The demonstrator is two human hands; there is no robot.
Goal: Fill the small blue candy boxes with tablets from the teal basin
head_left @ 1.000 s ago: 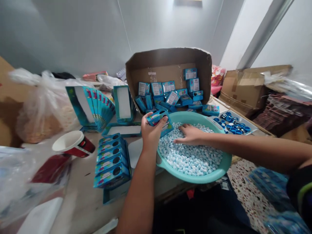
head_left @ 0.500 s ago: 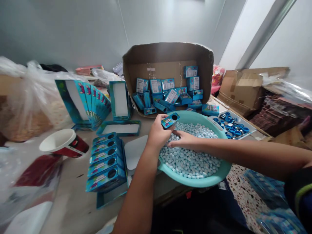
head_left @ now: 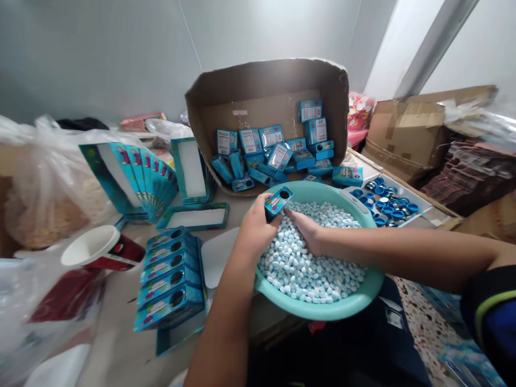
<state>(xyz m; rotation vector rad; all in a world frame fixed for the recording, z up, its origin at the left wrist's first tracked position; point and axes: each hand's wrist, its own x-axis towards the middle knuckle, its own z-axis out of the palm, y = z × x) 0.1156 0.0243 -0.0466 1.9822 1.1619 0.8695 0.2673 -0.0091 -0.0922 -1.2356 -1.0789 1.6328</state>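
Note:
My left hand (head_left: 258, 226) is closed around a small blue carton (head_left: 279, 203) with a round black hole in its top, tilted over the near-left part of a turquoise basin (head_left: 314, 310). The basin is full of small white and pale-blue candies (head_left: 310, 274). My right hand (head_left: 310, 231) is sunk into these candies just right of the carton. Its visible finger is stretched out toward the carton; the other fingers are buried among the candies. To the left, a row of several similar cartons (head_left: 169, 277) stands in a display tray (head_left: 177, 338).
Behind the basin, a large cardboard box (head_left: 266, 86) lies on its side with several blue cartons in it. A white tray of blue caps (head_left: 382, 201) sits to the right. On the left are a tipped paper cup (head_left: 124, 250) and folded display boxes (head_left: 149, 177).
My right hand has pushed down into the candies, and its fingers are now more hidden. My left hand keeps the carton beside it. The view has shifted slightly.

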